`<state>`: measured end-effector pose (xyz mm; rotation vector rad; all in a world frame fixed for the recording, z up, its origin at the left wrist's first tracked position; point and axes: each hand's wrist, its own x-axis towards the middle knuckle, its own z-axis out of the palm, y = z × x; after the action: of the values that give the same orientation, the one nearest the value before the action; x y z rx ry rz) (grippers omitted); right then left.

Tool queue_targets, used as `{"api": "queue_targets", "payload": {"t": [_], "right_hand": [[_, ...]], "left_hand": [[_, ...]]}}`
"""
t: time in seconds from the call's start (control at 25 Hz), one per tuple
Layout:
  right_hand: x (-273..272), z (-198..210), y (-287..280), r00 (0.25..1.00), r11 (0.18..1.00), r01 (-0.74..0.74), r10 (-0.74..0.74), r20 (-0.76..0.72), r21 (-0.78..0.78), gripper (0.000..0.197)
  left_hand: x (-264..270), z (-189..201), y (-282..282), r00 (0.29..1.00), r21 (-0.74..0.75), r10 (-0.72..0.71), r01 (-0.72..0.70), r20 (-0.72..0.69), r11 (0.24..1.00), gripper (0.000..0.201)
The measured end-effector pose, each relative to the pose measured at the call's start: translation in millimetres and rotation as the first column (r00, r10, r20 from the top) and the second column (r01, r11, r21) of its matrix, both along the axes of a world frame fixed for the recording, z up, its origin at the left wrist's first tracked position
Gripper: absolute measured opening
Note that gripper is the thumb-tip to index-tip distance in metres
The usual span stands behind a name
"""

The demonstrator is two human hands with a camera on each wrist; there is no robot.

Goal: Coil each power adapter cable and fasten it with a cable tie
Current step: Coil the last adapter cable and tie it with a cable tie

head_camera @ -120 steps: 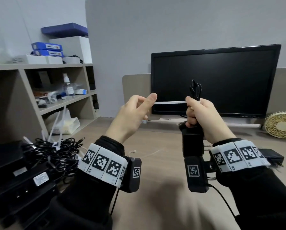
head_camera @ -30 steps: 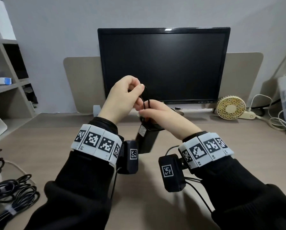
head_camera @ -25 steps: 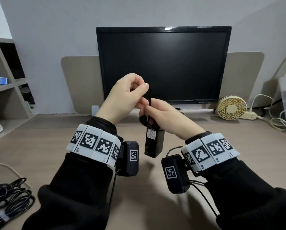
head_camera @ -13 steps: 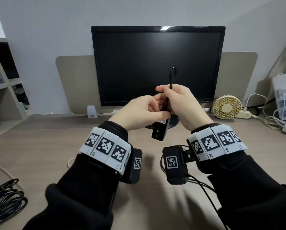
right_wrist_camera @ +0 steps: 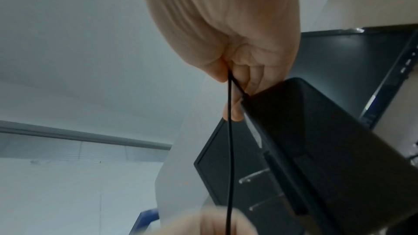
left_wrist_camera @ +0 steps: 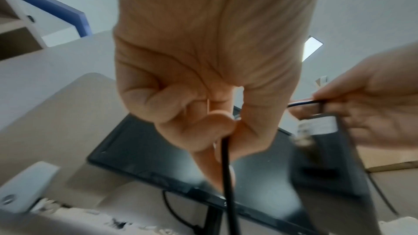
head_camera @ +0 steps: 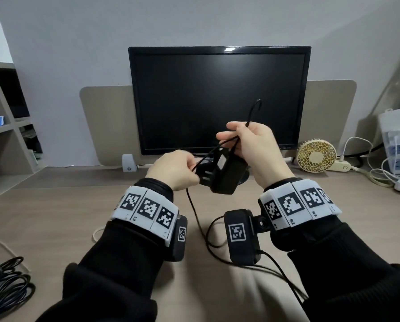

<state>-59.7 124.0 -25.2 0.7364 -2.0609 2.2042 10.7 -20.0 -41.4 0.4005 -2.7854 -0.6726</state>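
Hands (head_camera: 252, 145) on adapter cable (head_camera: 192, 205)

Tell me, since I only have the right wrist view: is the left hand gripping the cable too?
Observer: Yes, the left hand pinches the cable just left of the adapter.
Operator: How much is uncoiled?
Observer: A long slack run hangs from that grip and curls on the desk between the wrists.
Operator: Any loop formed?
Observer: One narrow loop sticks up above the right hand.
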Motion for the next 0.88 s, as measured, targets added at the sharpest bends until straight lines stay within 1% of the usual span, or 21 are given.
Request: {"api": "queue_targets", "payload": {"t": [0.04,0.08,0.12,0.16,0.24,0.32,0.36,0.44,0.48,0.52,0.56,0.6,0.64,0.68,0.72,0.76,0.8,0.88], "right_hand": [[-4,2,4,1.0,0.998,0.025,-0.026,-0.004,-0.06,0.025],[-7,5,8,0.999,0.992,0.037,-0.037,0.002,-0.12,0.026],[-11,7,13,0.999,0.985,0.033,-0.031,0.013,-0.17,0.027],[-14,8,17,1.0,0.978,0.015,-0.009,0.027,-0.207,0.027],[-16,8,23,0.997,0.963,-0.04,0.054,0.046,-0.266,0.03],[-16,7,22,0.991,0.93,-0.08,0.112,0.069,-0.357,0.033],[-15,7,22,0.987,0.904,-0.089,0.137,0.086,-0.419,0.033],[-14,10,21,0.973,0.827,-0.107,0.201,0.113,-0.551,0.032],[-13,11,21,0.965,0.795,-0.119,0.233,0.118,-0.595,0.031],[-12,12,21,0.961,0.783,-0.133,0.252,0.114,-0.608,0.031],[-11,12,21,0.962,0.797,-0.151,0.255,0.101,-0.584,0.031],[-10,12,21,0.969,0.839,-0.165,0.237,0.076,-0.518,0.032],[-9,11,20,0.98,0.902,-0.162,0.193,0.037,-0.401,0.032],[-8,9,18,0.991,0.961,-0.134,0.134,-0.019,-0.243,0.032],[-6,7,17,0.993,0.993,-0.087,0.08,-0.086,-0.077,0.032],[-4,4,14,0.988,0.997,-0.041,0.05,-0.147,0.06,0.032],[-2,1,11,0.982,0.988,-0.024,0.052,-0.18,0.155,0.031],[2,-4,6,0.977,0.96,-0.032,0.088,-0.193,0.278,0.03]], "left_hand": [[1,-2,-6,0.998,0.021,-0.015,0.014,0.066,1.0,0.017],[3,-3,-13,0.992,0.069,-0.044,0.036,0.114,0.997,0.015],[5,-4,-19,0.988,0.141,-0.072,0.053,0.134,0.989,0.011],[7,-4,-25,0.988,0.231,-0.09,0.059,0.128,0.971,0.007],[10,-3,-35,0.993,0.388,-0.1,0.068,0.062,0.919,0.011],[12,-2,-44,0.993,0.429,-0.119,0.107,0.002,0.897,0.018],[12,-3,-45,0.989,0.449,-0.145,0.132,-0.005,0.884,0.021],[13,-6,-48,0.982,0.511,-0.191,0.163,0.002,0.844,0.026],[13,-8,-49,0.979,0.531,-0.203,0.167,0.011,0.831,0.028],[13,-9,-49,0.978,0.538,-0.207,0.165,0.018,0.826,0.029],[14,-9,-49,0.979,0.542,-0.202,0.165,0.009,0.824,0.029],[15,-8,-50,0.982,0.545,-0.187,0.167,-0.02,0.822,0.029],[17,-5,-50,0.985,0.549,-0.161,0.17,-0.066,0.818,0.028],[20,-2,-51,0.985,0.556,-0.129,0.172,-0.117,0.813,0.025],[22,2,-52,0.981,0.571,-0.094,0.176,-0.17,0.802,0.024],[25,5,-52,0.973,0.597,-0.06,0.185,-0.223,0.781,0.024],[26,8,-52,0.961,0.628,-0.029,0.202,-0.274,0.751,0.024],[26,13,-48,0.935,0.661,0.018,0.236,-0.353,0.712,0.022]]}}
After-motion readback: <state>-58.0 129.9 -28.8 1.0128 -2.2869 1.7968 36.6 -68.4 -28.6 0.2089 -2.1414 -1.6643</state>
